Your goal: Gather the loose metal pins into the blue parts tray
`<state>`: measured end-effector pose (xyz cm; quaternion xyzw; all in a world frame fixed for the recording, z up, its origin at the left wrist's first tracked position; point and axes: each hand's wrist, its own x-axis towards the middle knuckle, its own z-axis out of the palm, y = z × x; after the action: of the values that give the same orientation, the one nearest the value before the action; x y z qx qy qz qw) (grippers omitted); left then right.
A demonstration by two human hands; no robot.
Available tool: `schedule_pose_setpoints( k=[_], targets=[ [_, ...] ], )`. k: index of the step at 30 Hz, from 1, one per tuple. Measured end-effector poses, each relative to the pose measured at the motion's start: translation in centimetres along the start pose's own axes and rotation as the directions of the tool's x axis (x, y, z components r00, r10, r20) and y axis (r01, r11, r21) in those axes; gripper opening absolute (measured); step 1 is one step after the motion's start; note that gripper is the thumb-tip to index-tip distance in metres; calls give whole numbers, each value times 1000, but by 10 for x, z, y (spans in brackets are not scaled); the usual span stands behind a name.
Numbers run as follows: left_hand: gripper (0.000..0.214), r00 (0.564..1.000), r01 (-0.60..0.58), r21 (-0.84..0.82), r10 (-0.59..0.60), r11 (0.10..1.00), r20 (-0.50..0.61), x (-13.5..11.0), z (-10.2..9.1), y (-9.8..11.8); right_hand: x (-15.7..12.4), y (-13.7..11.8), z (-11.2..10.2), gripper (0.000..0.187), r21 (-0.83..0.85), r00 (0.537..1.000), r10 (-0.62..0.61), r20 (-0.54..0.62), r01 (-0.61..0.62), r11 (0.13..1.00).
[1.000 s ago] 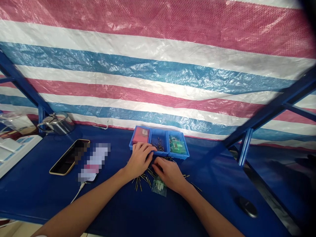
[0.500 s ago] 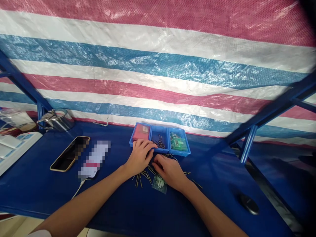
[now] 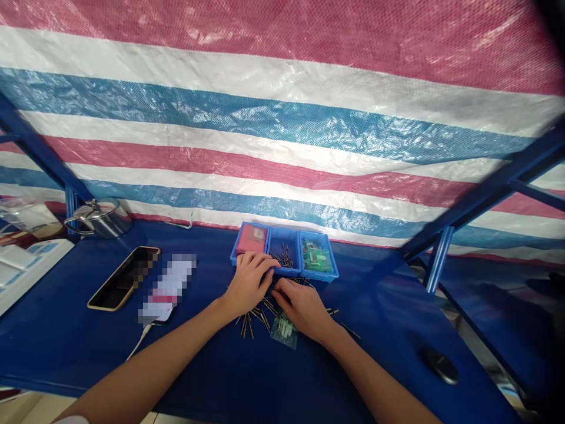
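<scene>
My left hand (image 3: 251, 280) reaches over the front of a row of blue bins, its fingers bent with thumb and forefinger close together; what they hold, if anything, is hidden. The middle bin (image 3: 298, 272) beside those fingertips holds thin dark bits (image 3: 285, 256) with brassy parts. Just right of it, my right hand (image 3: 306, 305) is curled in a pinch low over the table, and its fingertips hide anything in them. More such bits (image 3: 249, 324) lie scattered around and under both hands. A small clear bag (image 3: 285, 333) with pale pieces lies below my right hand.
The left bin holds a red packet (image 3: 251, 238); the right bin holds green packets (image 3: 315, 256). Phones (image 3: 119, 282) and a white cable (image 3: 140, 341) lie left, near a metal pot (image 3: 103, 218). A black mouse-like object (image 3: 441, 365) sits right. Blue frame bars (image 3: 439, 259) flank the table.
The view has shifted slightly. Both hands keep nearly the same place and pose by the bins; nothing else has visibly moved.
</scene>
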<state>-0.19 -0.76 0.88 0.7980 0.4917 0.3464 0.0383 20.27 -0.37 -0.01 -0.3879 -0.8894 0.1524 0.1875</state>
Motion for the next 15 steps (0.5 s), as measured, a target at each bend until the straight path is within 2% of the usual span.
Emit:
schedule_pose_setpoints(
  k=[15],
  targets=[
    [26, 1000, -7, 6, 7, 1000, 2, 0, -1, 0, 1, 1, -1, 12, 20, 1000, 3, -10, -3, 1000]
  ],
)
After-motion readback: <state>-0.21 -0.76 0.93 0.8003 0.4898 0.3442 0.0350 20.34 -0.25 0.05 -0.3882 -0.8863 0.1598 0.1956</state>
